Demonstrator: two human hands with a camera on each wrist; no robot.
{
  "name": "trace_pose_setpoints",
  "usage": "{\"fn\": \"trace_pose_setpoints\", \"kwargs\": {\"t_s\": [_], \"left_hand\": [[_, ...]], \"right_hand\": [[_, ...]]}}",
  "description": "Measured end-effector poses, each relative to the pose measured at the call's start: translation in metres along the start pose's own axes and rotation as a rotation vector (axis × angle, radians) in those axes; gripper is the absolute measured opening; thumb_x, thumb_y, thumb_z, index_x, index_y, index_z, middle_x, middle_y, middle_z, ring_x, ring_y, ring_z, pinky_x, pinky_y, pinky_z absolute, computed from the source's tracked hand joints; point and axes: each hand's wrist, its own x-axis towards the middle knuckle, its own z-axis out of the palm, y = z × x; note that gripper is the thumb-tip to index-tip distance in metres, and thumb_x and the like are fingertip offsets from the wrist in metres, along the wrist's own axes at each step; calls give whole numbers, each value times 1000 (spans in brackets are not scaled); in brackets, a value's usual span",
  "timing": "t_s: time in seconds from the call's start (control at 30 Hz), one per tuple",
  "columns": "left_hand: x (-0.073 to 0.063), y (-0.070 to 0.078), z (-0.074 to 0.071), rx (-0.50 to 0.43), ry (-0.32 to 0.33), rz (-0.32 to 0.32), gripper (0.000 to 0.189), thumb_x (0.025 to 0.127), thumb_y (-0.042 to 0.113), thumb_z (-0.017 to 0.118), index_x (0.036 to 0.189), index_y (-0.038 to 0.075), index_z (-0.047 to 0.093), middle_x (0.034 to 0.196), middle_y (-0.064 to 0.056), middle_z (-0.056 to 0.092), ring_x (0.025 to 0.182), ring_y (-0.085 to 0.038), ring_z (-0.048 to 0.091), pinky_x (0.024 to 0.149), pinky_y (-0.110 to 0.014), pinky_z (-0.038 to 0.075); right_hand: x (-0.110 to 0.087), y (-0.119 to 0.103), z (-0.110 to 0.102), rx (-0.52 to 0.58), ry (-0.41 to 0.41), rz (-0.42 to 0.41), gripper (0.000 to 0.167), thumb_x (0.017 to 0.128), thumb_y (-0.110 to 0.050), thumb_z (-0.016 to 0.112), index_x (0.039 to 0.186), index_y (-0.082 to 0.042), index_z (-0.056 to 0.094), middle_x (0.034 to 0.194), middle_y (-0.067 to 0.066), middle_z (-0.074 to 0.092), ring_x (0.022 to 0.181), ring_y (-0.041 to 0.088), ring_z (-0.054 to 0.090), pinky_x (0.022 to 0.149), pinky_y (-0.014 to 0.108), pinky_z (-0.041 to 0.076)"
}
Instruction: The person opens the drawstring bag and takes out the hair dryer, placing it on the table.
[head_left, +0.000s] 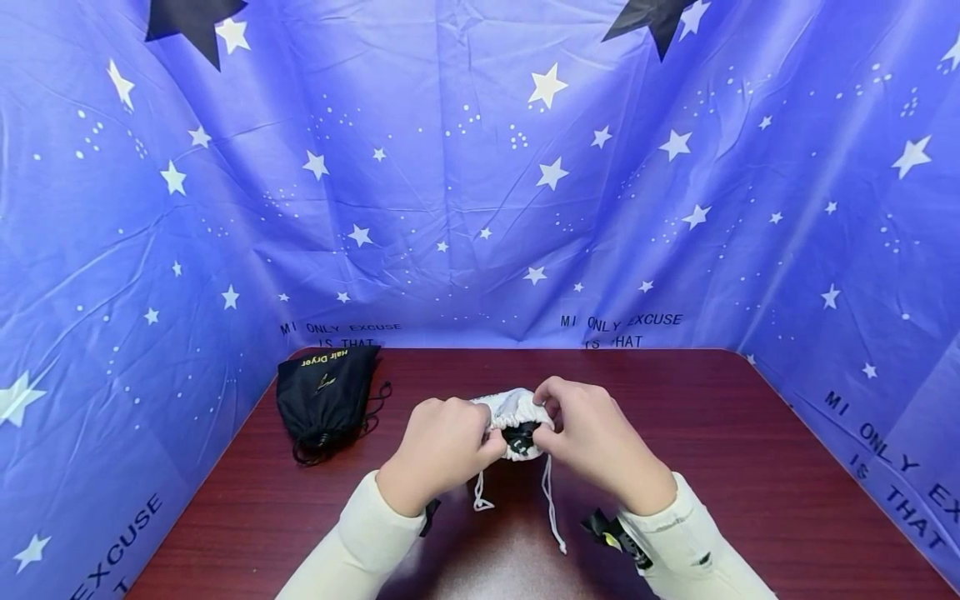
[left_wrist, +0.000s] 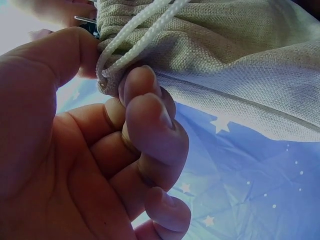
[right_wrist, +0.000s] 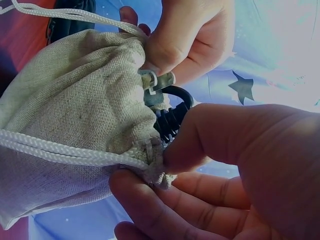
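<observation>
Near the middle of the desk (head_left: 712, 433), the pale drawstring bag (head_left: 516, 405) is pinched at its mouth by the left hand (head_left: 444, 442) at nine o'clock and the right hand (head_left: 600, 437) at three. Inside, black cord (right_wrist: 171, 121) is exposed.

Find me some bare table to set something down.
The widest bare patch of table lies between the right hand and the right side of the curtain. Another strip runs behind the pale bag to the back curtain. Crowded: the middle, where the left hand and right hand hold that bag's mouth, and the far left corner, under the black bag.
</observation>
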Motion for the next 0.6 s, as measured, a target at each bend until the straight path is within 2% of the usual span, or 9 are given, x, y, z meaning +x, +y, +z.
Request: {"fn": "trace_pose_setpoints", "kwargs": {"t_s": [0.6], "left_hand": [[0,-1,0,-7,-1,3,38,83,37,65,57,23,43,48,11,37,43,-12,37,44,-32,28]], "right_hand": [[1,-1,-2,-5,-7,5,29,70,-7,73,98,-13,70,73,-11,62,60,2,51,59,23,45]]}}
